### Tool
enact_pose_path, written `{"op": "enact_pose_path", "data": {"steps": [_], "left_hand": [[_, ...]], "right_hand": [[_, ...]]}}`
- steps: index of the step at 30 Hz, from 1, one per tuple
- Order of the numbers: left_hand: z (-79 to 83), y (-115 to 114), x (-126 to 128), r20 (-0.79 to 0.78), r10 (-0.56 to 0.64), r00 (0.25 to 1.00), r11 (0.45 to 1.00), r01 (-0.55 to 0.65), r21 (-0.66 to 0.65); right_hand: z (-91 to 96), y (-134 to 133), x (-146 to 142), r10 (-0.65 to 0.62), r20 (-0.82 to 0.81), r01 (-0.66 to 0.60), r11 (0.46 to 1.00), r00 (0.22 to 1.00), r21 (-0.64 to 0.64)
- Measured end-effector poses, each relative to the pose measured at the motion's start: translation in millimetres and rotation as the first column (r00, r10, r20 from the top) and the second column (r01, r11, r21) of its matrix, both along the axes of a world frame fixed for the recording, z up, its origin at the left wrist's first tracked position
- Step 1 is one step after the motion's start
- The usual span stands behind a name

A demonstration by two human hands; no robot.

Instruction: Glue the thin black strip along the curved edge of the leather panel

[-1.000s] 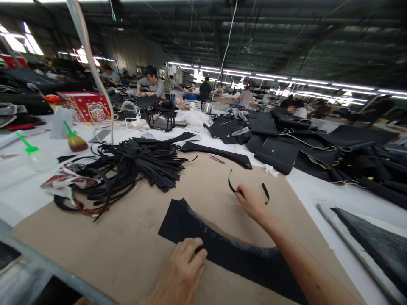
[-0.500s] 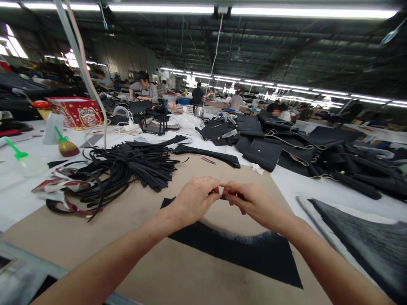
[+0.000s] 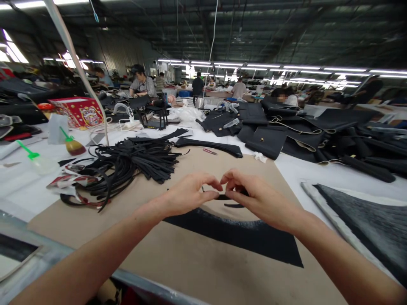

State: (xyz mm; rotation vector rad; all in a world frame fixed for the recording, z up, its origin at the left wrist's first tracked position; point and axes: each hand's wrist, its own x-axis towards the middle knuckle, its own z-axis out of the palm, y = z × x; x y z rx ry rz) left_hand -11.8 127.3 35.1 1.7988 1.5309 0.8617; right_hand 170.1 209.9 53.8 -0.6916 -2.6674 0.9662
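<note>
A thin black strip (image 3: 223, 197) runs between my two hands, above the table. My left hand (image 3: 187, 192) has its thumb against the strip, its index finger arched above and apart from the thumb. My right hand (image 3: 249, 190) pinches the strip between thumb and curled fingers; part of it is hidden in the palm. Another length of black strip (image 3: 233, 206) shows just below the right fingers. Under both hands lies a flat black piece (image 3: 235, 235) with a curved, greyish-worn upper edge, on a brown board (image 3: 197, 271).
A bundle of black strips (image 3: 149, 159) lies to the left, near two green-nozzled bottles (image 3: 73, 146). Small red-handled snips (image 3: 210, 151) and a long black strap piece (image 3: 210, 146) lie ahead. Black bag parts (image 3: 267, 140) are piled at right, above a grey-black pad (image 3: 359, 220).
My view has tilted down slightly. The fingertips have spread from the pinch, with the index fingers lifted off the thumbs, and more of the strip shows between and below my hands.
</note>
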Motion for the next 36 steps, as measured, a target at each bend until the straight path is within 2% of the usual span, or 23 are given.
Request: {"op": "enact_pose_path", "data": {"steps": [2,4,7,10,12,16,21,27,33,36], "left_hand": [[0.0,1,3,0.028,-0.012,1.0,1.0,0.012,-0.006],[-1.4,4,6,0.108,-0.024,0.994,0.997,0.032,-0.07],[-4.4,7,4,0.194,-0.008,0.981,0.984,0.042,-0.171],[-6.7,9,-1,0.159,0.009,0.987,0.974,0.027,-0.224],[-8.6,11,-2,0.136,0.026,0.99,0.965,0.011,-0.262],[-16.3,13,2,0.114,0.069,0.991,0.95,-0.031,-0.31],[-26.8,15,5,0.096,0.116,0.989,0.942,-0.078,-0.327],[-31.0,16,5,0.06,0.127,0.99,0.935,-0.099,-0.342],[-31.3,17,15,0.102,0.068,0.992,0.928,-0.026,-0.373],[-27.3,19,22,0.081,0.068,0.994,0.937,-0.036,-0.349]], "right_hand": [[0.0,1,0,0.01,-0.049,-0.011,1.0,0.999,-0.016],[0.2,2,2,-0.001,-0.057,0.0,1.0,0.998,-0.002],[-0.5,9,11,-0.032,0.044,0.031,0.999,0.999,0.038],[-5.0,18,25,-0.054,0.18,0.039,0.996,0.982,0.085],[-10.0,22,34,-0.07,0.206,0.054,0.995,0.976,0.082],[-20.1,26,43,-0.116,0.216,0.114,0.993,0.969,0.021],[-27.5,27,51,-0.112,0.256,0.12,0.993,0.96,-0.018],[-36.2,28,52,-0.118,0.224,0.141,0.986,0.967,-0.088],[-40.2,24,43,-0.049,0.132,0.076,0.976,0.99,-0.205],[-36.2,21,38,-0.02,0.101,0.046,0.966,0.995,-0.254]]}}
